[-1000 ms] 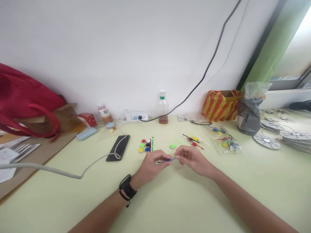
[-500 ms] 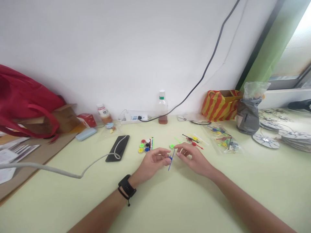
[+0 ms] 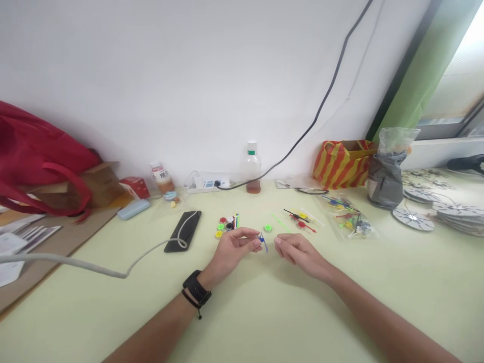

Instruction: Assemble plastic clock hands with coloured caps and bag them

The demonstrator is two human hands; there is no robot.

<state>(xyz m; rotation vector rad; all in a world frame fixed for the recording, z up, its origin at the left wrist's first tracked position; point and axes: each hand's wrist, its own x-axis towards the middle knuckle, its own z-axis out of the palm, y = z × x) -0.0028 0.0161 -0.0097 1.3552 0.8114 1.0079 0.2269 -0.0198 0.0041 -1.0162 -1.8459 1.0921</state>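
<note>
A thin blue plastic spinner arrow is pinched at its middle by my left hand, between thumb and fingertips. My right hand is just to the right of it, fingers curled in, apart from the arrow and with nothing visible in them. Beyond the hands, a green round spinner base and a thin green arrow lie on the table. Several coloured round bases and a row of arrows sit past my left hand. Red, black and yellow spinners lie past my right hand.
A black phone with a grey cable over it is on the left. A clear bag of spinner parts lies to the right, near stacked discs. A bottle and a power strip stand along the wall.
The blue spinner arrow has turned to a different tilt in my left hand. My right hand's fingers have curled in, and that hand has drawn slightly away from the arrow.
</note>
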